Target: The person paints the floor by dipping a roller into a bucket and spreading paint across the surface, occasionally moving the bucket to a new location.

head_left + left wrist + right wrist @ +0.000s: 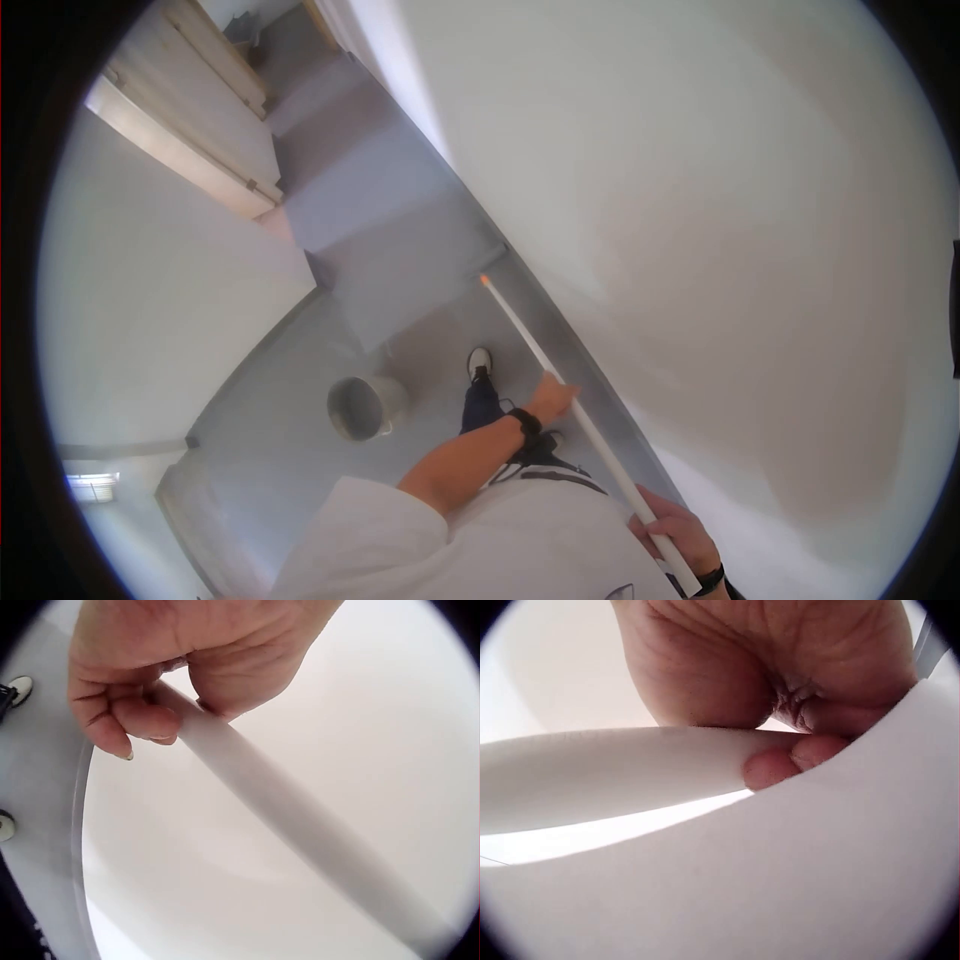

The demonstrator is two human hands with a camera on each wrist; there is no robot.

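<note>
A long white pole (600, 443) with an orange tip (485, 280) slants across the head view, close along the white wall. My left hand (551, 398) grips it partway along, below the orange tip. Seen from the left wrist, that hand's thumb and curled fingers (120, 724) hold the round shaft between them. Nearer my body, my right hand (682, 528) holds the pole close to its other end. In the right wrist view, the right fingertips (772, 769) wrap under the shaft, beside white cloth (780, 862) that fills the lower part.
A bucket (392, 405) stands on the grey floor (390, 235) to the left of my feet. The white wall (720, 200) takes up the right side. Farther ahead on the left, a wall corner (315, 270) juts out before open doors (205, 110). My shoe (480, 360) shows beyond my left forearm.
</note>
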